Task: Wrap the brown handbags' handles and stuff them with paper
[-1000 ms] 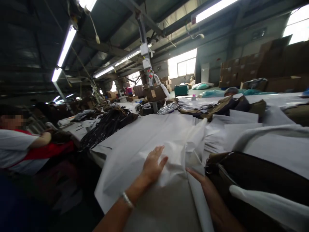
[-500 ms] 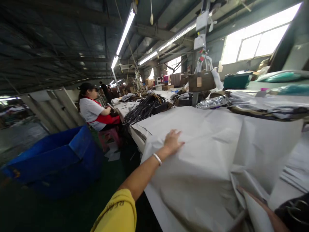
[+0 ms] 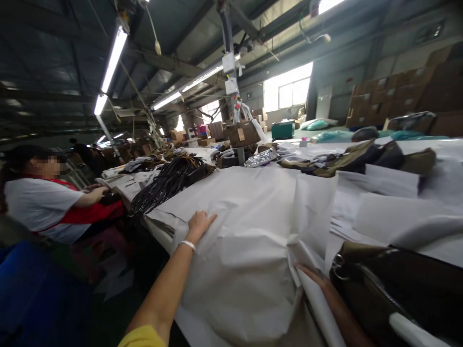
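Note:
A large sheet of white paper (image 3: 249, 207), creased and bulging toward me, covers the near table. On its left part rests my left hand (image 3: 201, 224), palm down, thumb stretched out to the side, holding nothing I can see. The wrist carries a light bracelet. Farther right, my right hand (image 3: 310, 273) is tucked behind an upright fold of the sheet; its fingers are hidden, so its grip does not show. Just right of that forearm lies a dark brown bag (image 3: 408, 284) with metal rings.
A bundle of dark straps (image 3: 170, 180) lies beyond the sheet's left edge. At the left sits a co-worker (image 3: 47, 207) behind a blue bin (image 3: 32, 294). A brown bag (image 3: 241, 134) hangs on the post. Olive-brown pieces (image 3: 356, 156) and white papers (image 3: 394, 212) lie at right.
The view has swung right, bringing the dark bag and stacked cartons into sight. My left hand stays on the sheet, its fingers less spread; my right hand remains behind the fold.

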Tool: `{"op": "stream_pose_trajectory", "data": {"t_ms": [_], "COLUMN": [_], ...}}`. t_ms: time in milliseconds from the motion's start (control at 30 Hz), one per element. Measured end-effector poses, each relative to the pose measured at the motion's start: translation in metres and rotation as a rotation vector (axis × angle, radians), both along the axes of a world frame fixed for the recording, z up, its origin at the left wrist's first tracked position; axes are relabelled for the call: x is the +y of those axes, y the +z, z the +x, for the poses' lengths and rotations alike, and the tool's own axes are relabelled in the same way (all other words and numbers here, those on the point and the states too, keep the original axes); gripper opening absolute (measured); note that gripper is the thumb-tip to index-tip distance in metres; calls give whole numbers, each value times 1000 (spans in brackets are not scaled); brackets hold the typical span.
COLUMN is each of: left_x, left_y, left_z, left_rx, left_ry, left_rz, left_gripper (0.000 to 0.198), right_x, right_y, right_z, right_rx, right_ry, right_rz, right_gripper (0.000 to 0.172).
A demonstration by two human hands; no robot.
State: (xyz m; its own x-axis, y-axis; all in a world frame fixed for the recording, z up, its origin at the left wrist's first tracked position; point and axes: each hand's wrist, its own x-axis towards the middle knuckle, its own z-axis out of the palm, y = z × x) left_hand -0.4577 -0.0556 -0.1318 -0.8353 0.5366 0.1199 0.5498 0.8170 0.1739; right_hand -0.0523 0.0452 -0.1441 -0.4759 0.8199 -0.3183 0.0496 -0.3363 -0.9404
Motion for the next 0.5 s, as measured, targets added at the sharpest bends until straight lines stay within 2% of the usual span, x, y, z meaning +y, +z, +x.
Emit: {"op": "stream_pose_trajectory", "data": {"t_ms": [167, 300, 400, 500], "left_x": [-3, -4, -1, 5], "left_y": [10, 20, 23, 14], "left_z": [-10, -4, 17, 61], "left_rx": [-9, -75, -134, -181], "left_ry": [18, -8, -97, -200], "left_rz": [-4, 35, 119, 271], "left_gripper": [48, 48, 43, 42], "right_x": [-6, -8, -10, -12], "right_y": [-3, -8, -8, -4], "right_z": [3, 0, -3, -4], "right_rx": [89, 142, 176, 228], "right_ry": [-42, -97, -120, -112], "right_rz": [35, 47, 27, 29], "right_gripper": [24, 28, 31, 33]}}
